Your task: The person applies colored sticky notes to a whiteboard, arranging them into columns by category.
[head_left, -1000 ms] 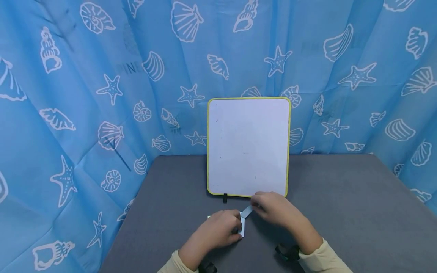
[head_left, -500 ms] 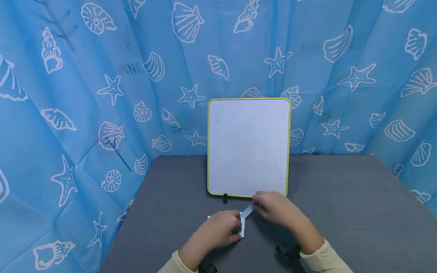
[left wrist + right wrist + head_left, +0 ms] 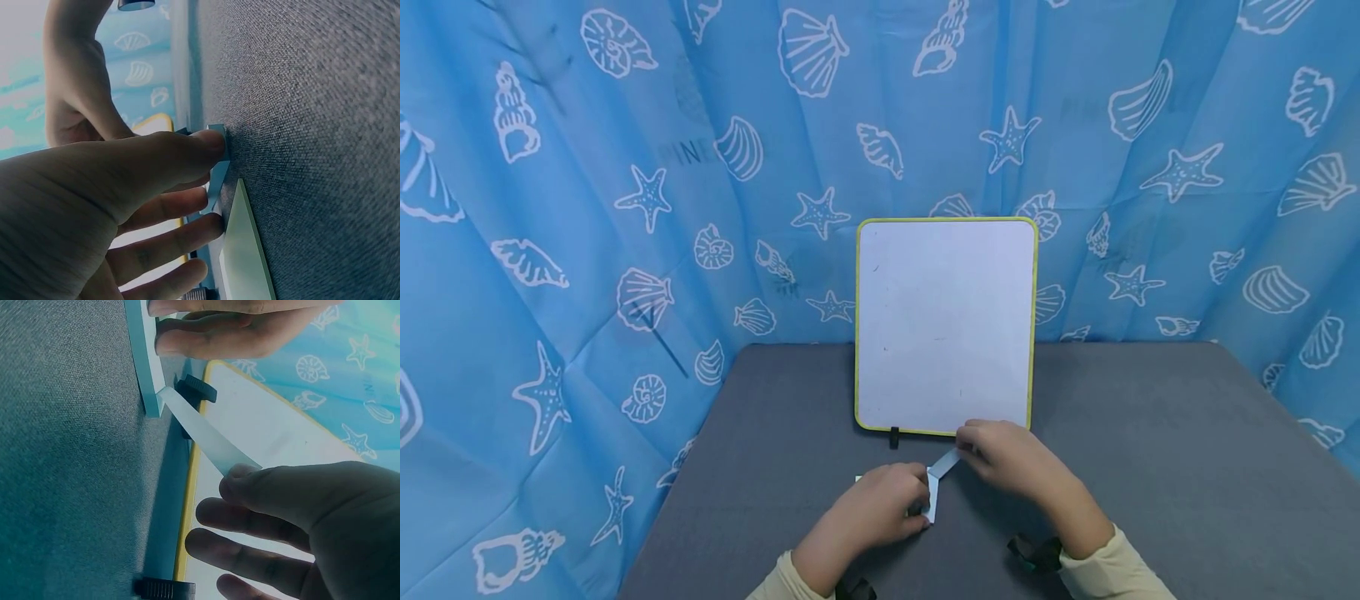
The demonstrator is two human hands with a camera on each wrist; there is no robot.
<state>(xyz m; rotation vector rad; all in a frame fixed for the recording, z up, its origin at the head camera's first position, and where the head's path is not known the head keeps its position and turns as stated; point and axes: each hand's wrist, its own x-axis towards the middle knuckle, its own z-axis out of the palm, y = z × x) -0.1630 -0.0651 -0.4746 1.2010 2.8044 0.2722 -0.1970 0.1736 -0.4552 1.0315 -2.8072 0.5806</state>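
A small flat pale-blue piece (image 3: pixel 931 502) lies on the grey table (image 3: pixel 1150 467) just in front of the whiteboard. My left hand (image 3: pixel 880 504) rests over it and presses it down with straight fingers (image 3: pixel 206 200) and thumb. A thin pale strip (image 3: pixel 946 462) runs from the piece up to my right hand (image 3: pixel 1000 458). The right thumb and forefinger pinch the strip's far end (image 3: pixel 240 469), and the strip (image 3: pixel 200 431) is taut between the piece (image 3: pixel 142 356) and that hand.
A white board with a yellow-green frame (image 3: pixel 946 325) stands upright on black feet (image 3: pixel 894 437) right behind the hands. A blue curtain with shells and starfish (image 3: pixel 625 208) hangs behind and to the left. Bare grey tabletop spreads to the right.
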